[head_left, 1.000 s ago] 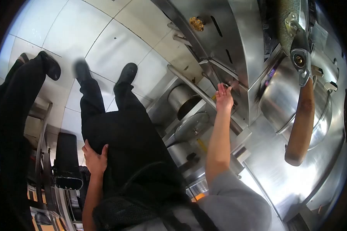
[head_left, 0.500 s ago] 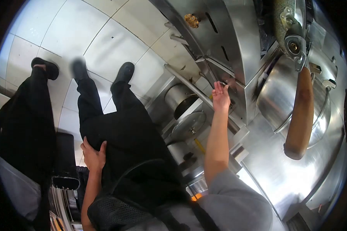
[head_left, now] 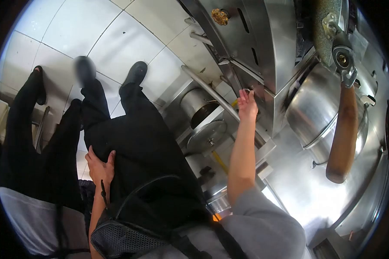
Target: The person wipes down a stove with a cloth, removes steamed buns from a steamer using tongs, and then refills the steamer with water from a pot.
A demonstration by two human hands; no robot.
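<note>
My left hand lies on the black apron over my thigh, its thumb apart from the fingers. My right hand reaches out palm up, with fingers slightly bent, its fingertips right at the lower edge of the stainless steel stove front. Nothing shows in the right palm. Just left of that hand runs a metal rail. Above it on the stove front is a worn, brownish knob.
Lids and pots, including a steel pot and a round lid, stand on the lower shelf. On the right, a wooden handle juts over a big steel pot on the counter. Another person stands at my left.
The person on my left has moved, and both their legs show now. My right hand's fingers and thumb are closer together. My left hand stays on my thigh.
</note>
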